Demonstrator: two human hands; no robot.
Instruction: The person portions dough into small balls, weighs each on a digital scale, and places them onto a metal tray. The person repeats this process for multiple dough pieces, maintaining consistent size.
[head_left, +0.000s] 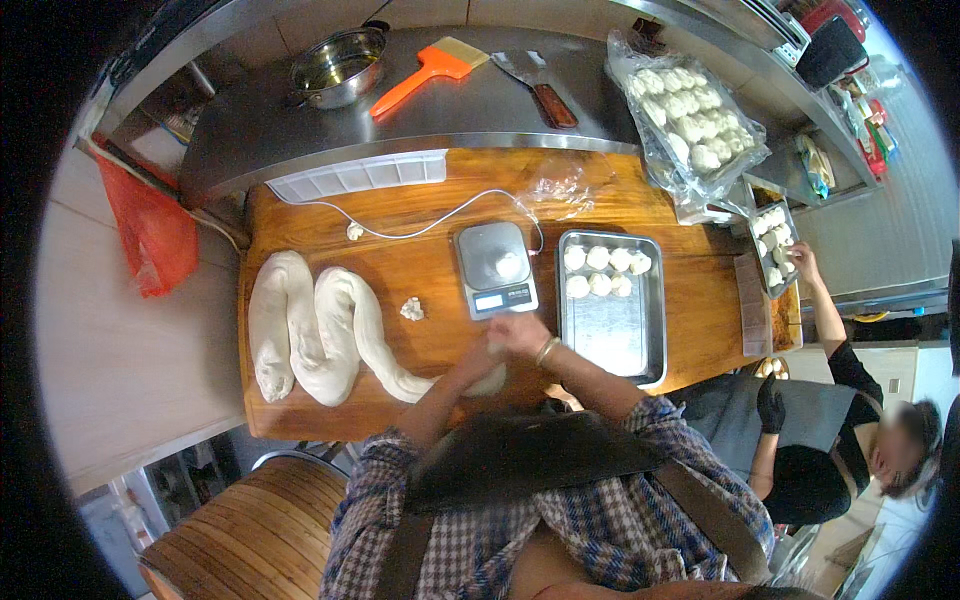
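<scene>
A long rope of white dough (330, 360) lies folded on the wooden table, its thin end running under my forearms. My left hand (491, 345) and my right hand (525, 334) meet just below the digital kitchen scale (491, 255), both closed around a bit of dough, blurred. On the scale's plate sits a small dough piece (508, 264). Right of the scale, a metal tray (611, 337) holds two rows of dough balls (598, 259) at its far end. A small dough scrap (412, 308) lies left of the scale, another (355, 230) farther back.
The steel shelf behind holds a metal pot (337, 71), an orange-handled brush (431, 71), a scraper (544, 90) and a plastic-wrapped tray of dough balls (686, 120). A white cable (420, 231) crosses the table. At right a co-worker (817, 450) reaches to a smaller tray (772, 247).
</scene>
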